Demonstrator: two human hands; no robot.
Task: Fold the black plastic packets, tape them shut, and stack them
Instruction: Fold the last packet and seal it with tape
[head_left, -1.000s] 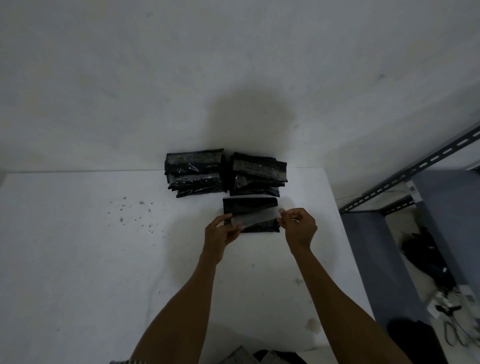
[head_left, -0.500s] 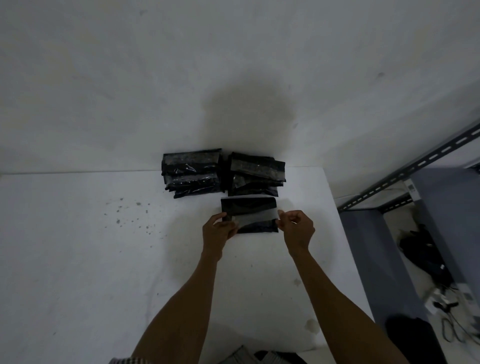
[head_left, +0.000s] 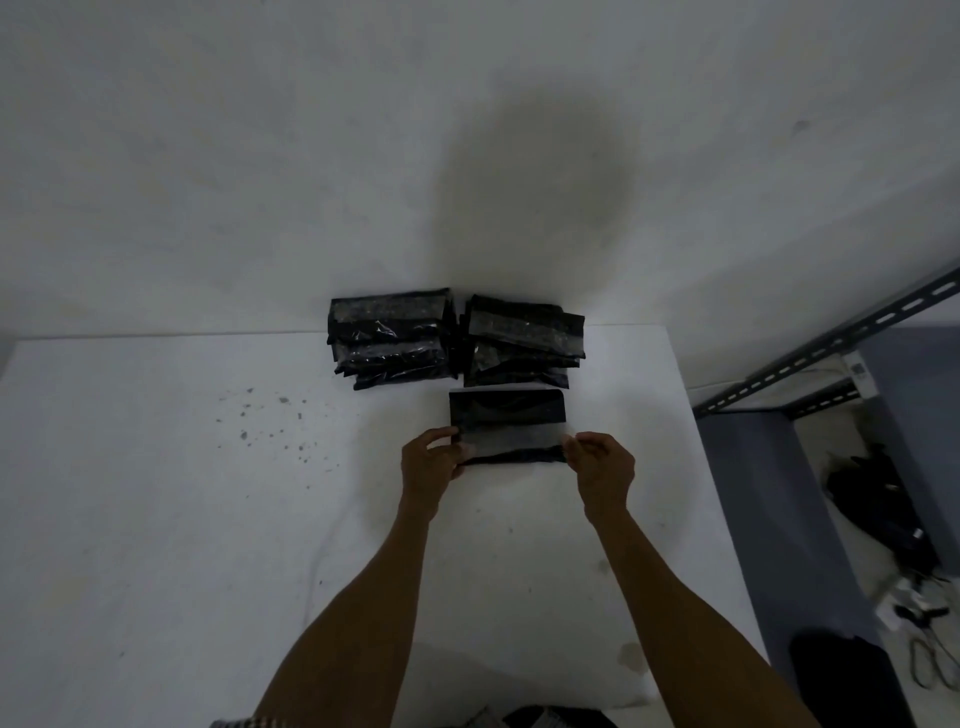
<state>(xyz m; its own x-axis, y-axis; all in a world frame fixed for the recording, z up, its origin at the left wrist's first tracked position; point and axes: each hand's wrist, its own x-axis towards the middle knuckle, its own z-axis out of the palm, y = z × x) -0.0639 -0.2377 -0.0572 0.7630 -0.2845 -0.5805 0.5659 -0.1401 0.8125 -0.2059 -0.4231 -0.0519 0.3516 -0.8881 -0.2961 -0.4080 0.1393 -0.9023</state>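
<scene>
Head view: a clear tape strip (head_left: 511, 441) is held taut over a folded black plastic packet (head_left: 506, 413) on a white table (head_left: 156, 519).
The left hand (head_left: 428, 467) and right hand (head_left: 605, 467) each pinch one tape end with curled fingers. The packet lies just in front of two stacks of taped black packets (head_left: 389, 338) against a white wall (head_left: 260, 156); its contents are hidden. Grey slotted metal shelving (head_left: 831, 353) stands to the right.

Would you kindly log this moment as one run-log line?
step: taping | left hand: pinches tape end | right hand: pinches other end | packet: folded, on table | left stack, right stack: behind packet
</scene>
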